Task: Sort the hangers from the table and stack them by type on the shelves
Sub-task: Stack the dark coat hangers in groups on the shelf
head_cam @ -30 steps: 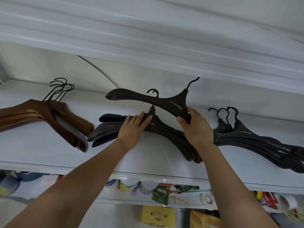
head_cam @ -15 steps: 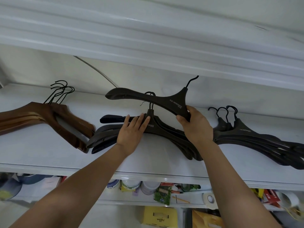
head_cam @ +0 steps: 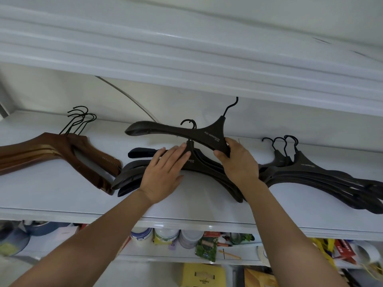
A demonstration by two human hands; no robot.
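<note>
The black plastic hanger [head_cam: 176,132] is held above the shelf [head_cam: 62,193], tilted, its hook near the upper shelf's underside [head_cam: 186,59]. The right hand [head_cam: 238,162] grips it just below the neck. The left hand [head_cam: 165,172] lies flat, fingers straight, on the middle stack of black hangers [head_cam: 128,175], probably steadying it to receive the held one. That stack's top hook [head_cam: 189,123] crosses the held hanger and may snag. Left of the left hand lie wooden hangers [head_cam: 62,150]; right of the right hand, another black stack [head_cam: 321,175].

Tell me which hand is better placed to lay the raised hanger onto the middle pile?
Right, probably. The right hand grips the raised hanger above the middle pile; the left hand lies flat on that pile.
</note>
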